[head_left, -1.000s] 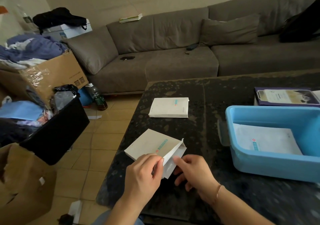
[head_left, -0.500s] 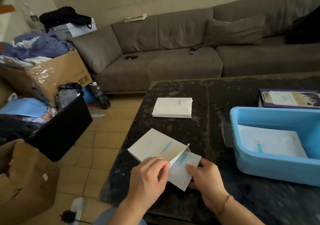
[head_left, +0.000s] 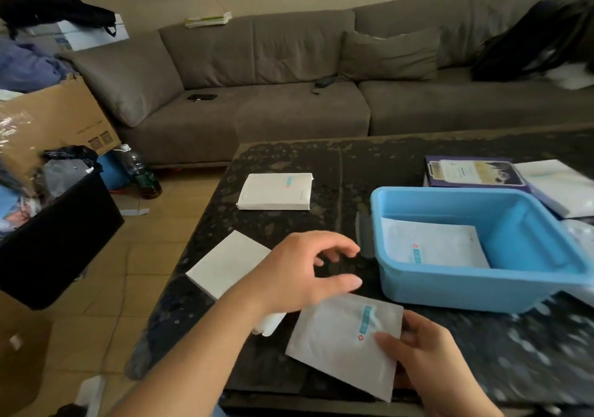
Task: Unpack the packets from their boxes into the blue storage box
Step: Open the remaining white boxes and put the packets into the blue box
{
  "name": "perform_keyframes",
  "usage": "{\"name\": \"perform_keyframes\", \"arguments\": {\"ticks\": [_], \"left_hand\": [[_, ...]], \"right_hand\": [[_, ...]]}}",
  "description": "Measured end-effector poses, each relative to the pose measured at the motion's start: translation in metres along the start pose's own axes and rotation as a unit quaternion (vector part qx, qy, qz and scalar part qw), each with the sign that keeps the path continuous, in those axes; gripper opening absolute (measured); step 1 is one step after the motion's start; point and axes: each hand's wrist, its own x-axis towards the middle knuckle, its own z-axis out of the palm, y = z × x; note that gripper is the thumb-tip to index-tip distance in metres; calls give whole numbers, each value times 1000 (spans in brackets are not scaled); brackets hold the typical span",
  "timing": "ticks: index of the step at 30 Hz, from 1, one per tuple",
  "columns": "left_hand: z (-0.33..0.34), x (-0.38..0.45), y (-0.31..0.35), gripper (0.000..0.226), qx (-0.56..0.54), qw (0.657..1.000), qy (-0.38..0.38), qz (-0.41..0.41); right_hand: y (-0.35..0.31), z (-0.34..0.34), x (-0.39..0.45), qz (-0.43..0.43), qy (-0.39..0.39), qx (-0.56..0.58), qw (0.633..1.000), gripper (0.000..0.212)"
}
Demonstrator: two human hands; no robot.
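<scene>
Near the front edge of the dark speckled stone surface (head_left: 418, 159): a flat white foil packet with a teal stripe (head_left: 345, 341) lies fully out in the open.
Change: half a second ago that packet was only partly drawn from the opened white cardboard box (head_left: 225, 264); now it is clear of the box.
Right hand (head_left: 424, 352): thumb and fingers pinch the packet's right edge.
Left hand (head_left: 302, 275): lifted off the box, fingers loosely spread, gripping nothing.
Meaning: this box looks emptied; the packet seems ready to go over to the bin.
Packet heading: no clear long axis, being nearly square; its teal stripe runs roughly from front edge toward back edge, slightly tilted.
Blue plastic storage box (head_left: 450, 291): toward the right edge, already holding one similar packet.
Second white box (head_left: 274, 191): closed, toward the back left.
</scene>
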Motion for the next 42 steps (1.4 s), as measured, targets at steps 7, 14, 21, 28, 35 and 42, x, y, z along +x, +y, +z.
{"name": "perform_keyframes", "arguments": {"ticks": [7,14,21,28,35,42], "left_hand": [[-5,45,61,32,49,968,-246,-21],[0,65,86,29,-117,931,-344,-30],[21,91,105,30,-518,844,-51,-124],[67,100,125,17,-532,804,226,-139],[18,115,107,30,-559,798,213,-68],[2,136,78,54,-205,968,109,-91]], "right_hand": [[-33,-75,-54,-76,-103,12,992,35],[-91,-112,-61,-122,-114,91,982,25],[-106,-116,-33,-185,48,104,976,50],[-118,-100,-12,-216,65,76,971,18],[-130,-143,7,-163,-17,52,985,24],[-141,-169,48,-153,47,-68,985,45]]}}
